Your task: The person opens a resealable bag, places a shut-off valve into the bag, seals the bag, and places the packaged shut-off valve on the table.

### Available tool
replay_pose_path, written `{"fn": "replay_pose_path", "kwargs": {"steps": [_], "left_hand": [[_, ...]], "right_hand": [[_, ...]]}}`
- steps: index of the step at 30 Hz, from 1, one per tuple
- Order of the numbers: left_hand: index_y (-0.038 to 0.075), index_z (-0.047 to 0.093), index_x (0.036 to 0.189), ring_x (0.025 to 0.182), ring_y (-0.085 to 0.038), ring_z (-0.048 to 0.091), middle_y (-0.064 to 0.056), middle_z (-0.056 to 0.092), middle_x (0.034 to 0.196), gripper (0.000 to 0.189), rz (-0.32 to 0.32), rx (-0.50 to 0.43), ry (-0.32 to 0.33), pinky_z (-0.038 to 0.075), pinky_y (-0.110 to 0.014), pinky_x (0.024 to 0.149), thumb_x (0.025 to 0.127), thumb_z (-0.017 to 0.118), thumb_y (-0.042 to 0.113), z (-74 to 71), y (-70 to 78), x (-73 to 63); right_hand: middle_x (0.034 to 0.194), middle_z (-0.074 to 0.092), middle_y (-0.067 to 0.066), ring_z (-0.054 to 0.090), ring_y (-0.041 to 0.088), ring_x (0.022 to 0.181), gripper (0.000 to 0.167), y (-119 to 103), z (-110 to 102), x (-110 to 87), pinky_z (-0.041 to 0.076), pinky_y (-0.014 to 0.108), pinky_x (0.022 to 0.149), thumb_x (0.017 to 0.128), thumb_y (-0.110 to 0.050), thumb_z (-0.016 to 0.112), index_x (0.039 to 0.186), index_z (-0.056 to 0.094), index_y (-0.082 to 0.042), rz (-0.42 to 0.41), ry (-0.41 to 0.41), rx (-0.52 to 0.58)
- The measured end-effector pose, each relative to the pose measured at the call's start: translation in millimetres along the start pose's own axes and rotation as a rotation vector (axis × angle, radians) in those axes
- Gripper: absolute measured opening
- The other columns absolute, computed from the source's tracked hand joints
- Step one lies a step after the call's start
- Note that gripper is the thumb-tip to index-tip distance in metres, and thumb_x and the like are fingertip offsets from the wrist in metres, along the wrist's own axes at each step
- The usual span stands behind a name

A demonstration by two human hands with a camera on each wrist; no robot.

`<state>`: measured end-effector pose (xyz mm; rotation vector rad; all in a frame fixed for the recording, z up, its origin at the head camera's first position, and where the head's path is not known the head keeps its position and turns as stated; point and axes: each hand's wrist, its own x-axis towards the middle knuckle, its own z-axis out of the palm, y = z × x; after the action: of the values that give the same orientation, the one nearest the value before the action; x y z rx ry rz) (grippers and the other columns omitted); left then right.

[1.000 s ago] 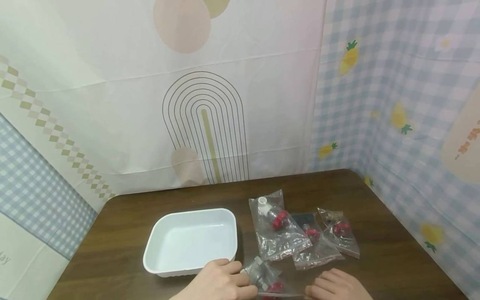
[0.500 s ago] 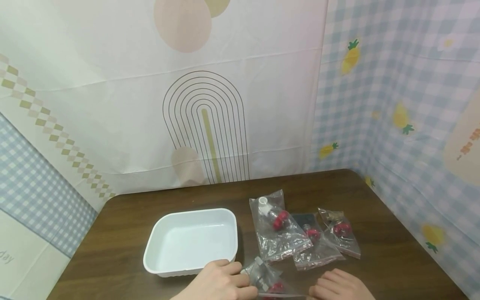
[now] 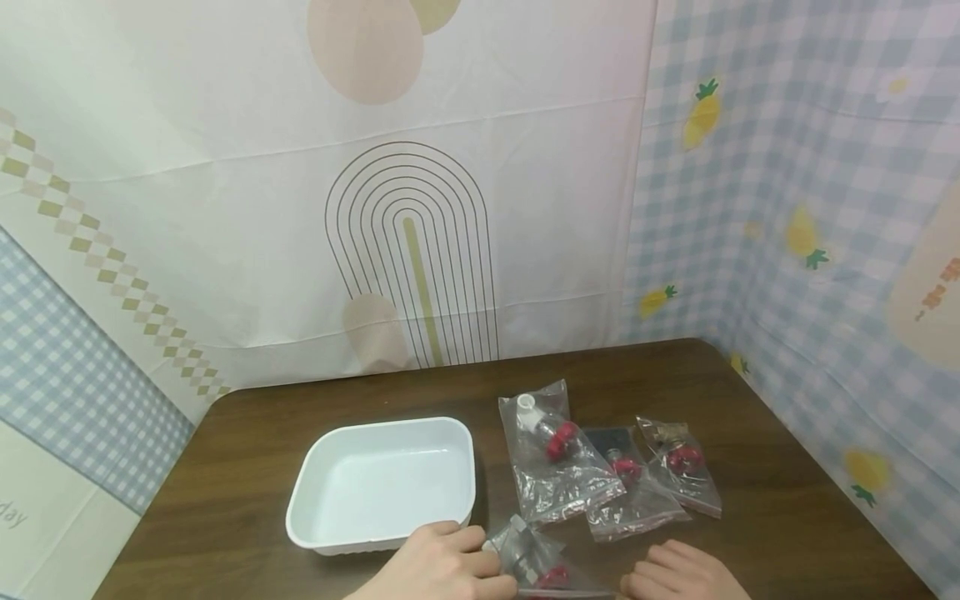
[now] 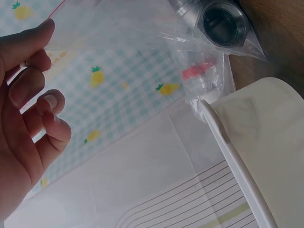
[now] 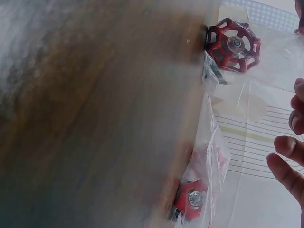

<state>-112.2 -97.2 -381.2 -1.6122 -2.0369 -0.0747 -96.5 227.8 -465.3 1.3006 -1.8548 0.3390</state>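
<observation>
A clear zip bag (image 3: 588,575) lies at the near edge of the head view, holding a grey metal valve (image 3: 522,560) with a red handwheel (image 5: 233,45). My left hand (image 3: 446,567) pinches one end of the bag's mouth between thumb and forefinger; the other fingers curl loosely in the left wrist view. At the opposite end my right hand (image 3: 682,573) grips the mouth's edge, so the edge runs straight between both hands. The metal valve's hexagonal opening (image 4: 224,24) shows in the left wrist view. The right fingertips are partly cut off in the right wrist view.
A white tray (image 3: 296,517) stands left of the bag, just beyond my left hand. Three more clear bags lie to the right: one with a white fitting and red knob (image 3: 558,440), one with a red-handled valve (image 3: 625,467), one with a brass-coloured valve (image 3: 670,432). The wooden table (image 3: 247,450) reaches a patterned curtain.
My right hand has shifted slightly to the right, with its end of the bag's mouth. The left hand stays almost in place, and the tray and other bags have not moved.
</observation>
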Motion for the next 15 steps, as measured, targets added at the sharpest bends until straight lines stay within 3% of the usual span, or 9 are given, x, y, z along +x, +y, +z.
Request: {"fn": "replay_pose_path", "kwargs": {"steps": [8,15], "left_hand": [[0.03,0.055,0.074,0.062,-0.003,0.033,0.019,0.044,0.064,0.016,0.014,0.051,0.025,0.016,-0.013,0.054,0.088,0.062,0.034,2.7,-0.8,5.7],[0.032,0.059,0.076,0.064,-0.002,0.036,0.021,0.049,0.066,0.016,0.006,0.076,0.034,0.015,-0.013,0.054,0.089,0.064,0.039,5.1,1.1,14.3]], "right_hand": [[0.075,0.052,-0.018,0.045,-0.001,0.066,0.025,1,-3,2.8,0.038,0.014,0.06,0.103,-0.029,0.054,0.081,0.066,-0.025,0.077,0.0,-0.021],[0.094,0.062,-0.019,0.056,-0.003,0.085,0.03,-10,-8,10.9,0.047,0.018,0.073,0.099,-0.042,0.06,0.111,0.075,-0.019,0.2,-0.083,0.017]]}}
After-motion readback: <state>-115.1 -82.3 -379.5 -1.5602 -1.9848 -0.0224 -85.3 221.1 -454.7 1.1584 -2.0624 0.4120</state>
